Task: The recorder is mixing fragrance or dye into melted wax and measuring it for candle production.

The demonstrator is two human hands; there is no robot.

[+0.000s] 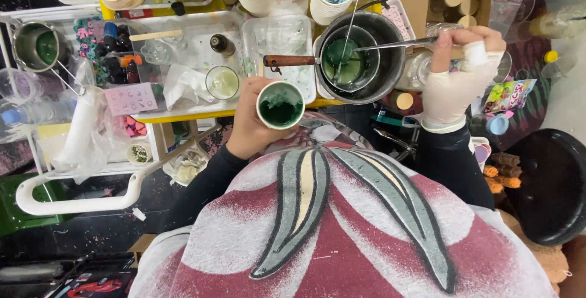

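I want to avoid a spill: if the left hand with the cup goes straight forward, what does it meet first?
Probably the wooden handle of the small pot, just beyond the green-filled cup in the left hand; heights are unclear.

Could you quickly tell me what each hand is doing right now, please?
Left hand: closed around a paper cup of dark green liquid.
Right hand, gloved: closed on a metal ladle handle.

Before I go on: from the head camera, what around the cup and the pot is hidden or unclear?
- Left hand: its fingers are behind the cup of dark green liquid.
- Right hand, in a white glove: its grip on the metal handle is covered by the hand.
- Pot: the depth of the green liquid is unreadable from above.
- Black bowl: cut off by the right edge.
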